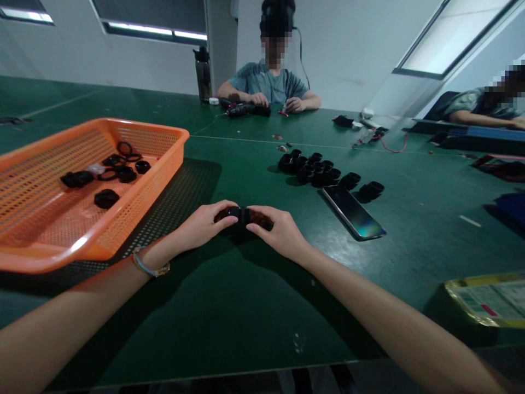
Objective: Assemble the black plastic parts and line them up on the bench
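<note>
Both my hands meet over the green table [246, 295] and grip one small black cylindrical part [241, 215] between them. My left hand [205, 224] is closed on its left end, thumb on top. My right hand [276, 232] is closed on its right end. A thin bracelet [147, 267] circles my left wrist. Several similar black round parts [314, 167] lie clustered farther out on the table. An orange mesh basket [164, 158] at my left holds several black rings and parts [118, 167].
A dark phone [353, 212] lies flat right of my hands. Across the table a person [268, 82] works on small items beside a dark bottle [203, 74]. Another person [484, 106] sits at the far right. A yellow-edged packet [488, 298] lies near right.
</note>
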`<state>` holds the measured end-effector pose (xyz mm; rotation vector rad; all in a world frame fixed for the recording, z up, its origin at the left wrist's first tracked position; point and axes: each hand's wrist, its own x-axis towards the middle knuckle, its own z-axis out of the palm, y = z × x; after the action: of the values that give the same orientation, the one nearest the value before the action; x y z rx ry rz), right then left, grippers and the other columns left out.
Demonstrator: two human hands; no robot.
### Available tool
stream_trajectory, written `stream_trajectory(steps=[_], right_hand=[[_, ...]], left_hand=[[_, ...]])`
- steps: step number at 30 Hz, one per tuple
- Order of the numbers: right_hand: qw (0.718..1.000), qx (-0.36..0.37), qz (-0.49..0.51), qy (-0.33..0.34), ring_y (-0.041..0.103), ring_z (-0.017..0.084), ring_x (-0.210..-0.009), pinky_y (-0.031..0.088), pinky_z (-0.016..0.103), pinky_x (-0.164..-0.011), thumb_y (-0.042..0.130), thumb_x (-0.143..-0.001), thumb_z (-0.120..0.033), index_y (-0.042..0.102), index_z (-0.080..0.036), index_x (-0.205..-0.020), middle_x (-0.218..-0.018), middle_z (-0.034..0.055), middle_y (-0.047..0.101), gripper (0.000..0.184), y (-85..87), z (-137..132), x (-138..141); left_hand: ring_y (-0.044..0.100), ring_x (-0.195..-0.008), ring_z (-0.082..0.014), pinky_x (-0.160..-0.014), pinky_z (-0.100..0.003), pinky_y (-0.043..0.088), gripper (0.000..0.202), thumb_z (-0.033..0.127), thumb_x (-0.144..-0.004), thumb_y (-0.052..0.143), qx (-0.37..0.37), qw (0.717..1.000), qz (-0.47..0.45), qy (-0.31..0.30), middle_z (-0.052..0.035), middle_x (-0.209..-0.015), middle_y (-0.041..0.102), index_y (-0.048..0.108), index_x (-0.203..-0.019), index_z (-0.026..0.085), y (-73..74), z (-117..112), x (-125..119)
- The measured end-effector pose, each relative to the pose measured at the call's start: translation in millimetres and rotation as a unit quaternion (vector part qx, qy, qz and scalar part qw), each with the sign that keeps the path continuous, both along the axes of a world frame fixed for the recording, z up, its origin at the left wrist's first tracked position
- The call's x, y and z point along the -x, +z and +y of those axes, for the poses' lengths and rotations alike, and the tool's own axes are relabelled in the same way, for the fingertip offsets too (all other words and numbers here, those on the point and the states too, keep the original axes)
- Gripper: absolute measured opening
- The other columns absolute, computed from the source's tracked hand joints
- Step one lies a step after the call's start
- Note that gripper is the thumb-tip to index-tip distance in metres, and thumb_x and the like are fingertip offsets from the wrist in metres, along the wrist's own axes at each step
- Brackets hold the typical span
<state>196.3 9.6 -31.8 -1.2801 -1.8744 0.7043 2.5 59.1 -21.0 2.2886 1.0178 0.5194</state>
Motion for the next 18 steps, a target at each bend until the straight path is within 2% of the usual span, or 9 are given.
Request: stream_trajectory(steps=[3,8,18], right_hand=[[1.0,0.012,0.016,-0.001,0.064,0.014,-0.075,0.054,0.033,-0.073,0.062,-0.075,-0.013,0.056,-0.02,-0.114,-0.088,0.0027,0.068,0.04,-2.3,0.5,-0.9],[1.0,0.014,0.021,0.004,0.064,0.013,-0.078,0.053,0.031,-0.075,0.062,-0.074,-0.009,0.06,-0.019,-0.102,-0.086,0.0011,0.068,0.03,-3.8,2.3,-0.9],[0.999,0.03,0.018,-0.006,0.066,0.013,-0.079,0.053,0.03,-0.075,0.062,-0.074,-0.008,0.062,-0.019,-0.1,-0.087,0.0011,0.07,0.028,-0.6,2.2,1.3]], left_hand=[[0.061,-0.094,-0.0237,-0.083,-0.035,0.046,0.035,0.036,-0.084,0.044,-0.002,1.0,0.003,-0.002,-0.0077,-0.106,0.066,0.056,-0.109,0.016,0.6,-0.3,-0.4],[0.061,-0.094,-0.0241,-0.083,-0.035,0.046,0.036,0.034,-0.083,0.043,-0.002,1.0,0.01,-0.005,-0.0094,-0.105,0.066,0.057,-0.109,0.013,1.4,-0.6,-1.1],[0.06,-0.096,-0.0241,-0.085,-0.035,0.045,0.037,0.037,-0.082,0.043,-0.001,1.0,0.002,-0.005,-0.0094,-0.106,0.066,0.057,-0.108,0.014,2.1,-0.7,-1.3]])
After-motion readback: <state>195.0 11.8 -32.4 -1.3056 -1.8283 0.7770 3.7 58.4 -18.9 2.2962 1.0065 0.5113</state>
